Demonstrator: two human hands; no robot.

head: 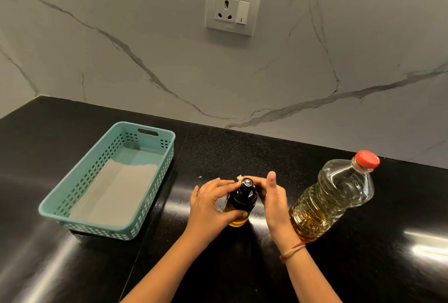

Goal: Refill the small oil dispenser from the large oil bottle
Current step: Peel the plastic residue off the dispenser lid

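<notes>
- Dispenser [241, 202] upright on table [230, 150], between both hands, base down.
- Left hand [208, 205] wrapped round dispenser body: fingers curled behind, thumb across front low down. Likely there to brace it vs. twisting & tipping.
- Right hand [275, 202] at black top [247, 185]: fingers laid on far side of it, thumb sticking up, off the top. Can't tell if actually gripping or just touching.
- Judged step: getting the top off so neck is open for pouring; top looks seated, not yet off.
- Long axis of dispenser approx. vertical, top pointing up toward camera. Amber oil visible only low down near base, below left thumb; level hard to read thru dark glass.
- Bottle [334, 198] just beyond right hand on its outer side, close to wrist, standing on base; leans in pic, prob. wide-angle lens. Red cap [366, 159] on, pointing up & away. Partly full, oil in lower part. Kept within reach of right hand for next grab, probably.
- Basket [97, 229] well out past left hand, apart from it; pale liner inside, nothing else seen in it.
- Risk: glossy table, oily glass; slip if left grip loosens.
</notes>
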